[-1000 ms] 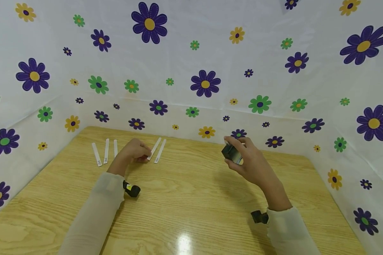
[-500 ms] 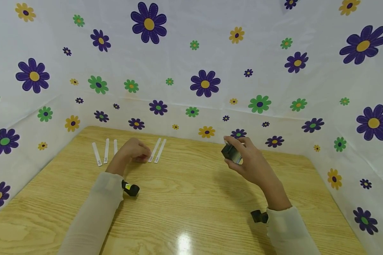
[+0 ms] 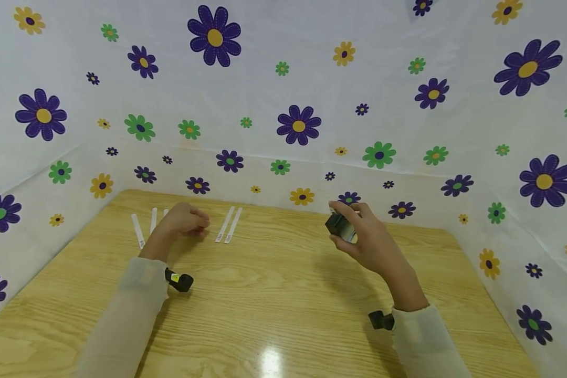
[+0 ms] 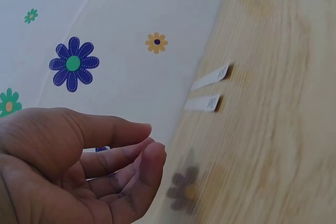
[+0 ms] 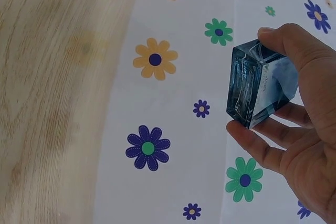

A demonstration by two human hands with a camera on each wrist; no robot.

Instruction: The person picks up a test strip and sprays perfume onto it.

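My right hand (image 3: pixel 373 244) grips a square blue glass perfume bottle (image 5: pixel 262 87) between thumb and fingers, held up above the table at the right. In the head view the bottle looks dark, and part of it lies behind the fingers. Over at the left, my left hand (image 3: pixel 181 219) hovers with loosely curled fingers and nothing between them. Just to its right two white paper strips (image 3: pixel 233 226) lie side by side, printed at their near ends. Several more white strips (image 3: pixel 137 229) lie left of that hand, partly hidden by the hand and forearm.
A light wood-grain table (image 3: pixel 264 283) spreads under both hands. White cloth with printed flowers (image 3: pixel 260 79) encloses its back and sides. Each wrist bears a small black camera (image 3: pixel 181 282).
My left hand has let go of a paper strip, which now lies beside the other, and has drawn away to the left. The right hand still holds the perfume bottle in place.
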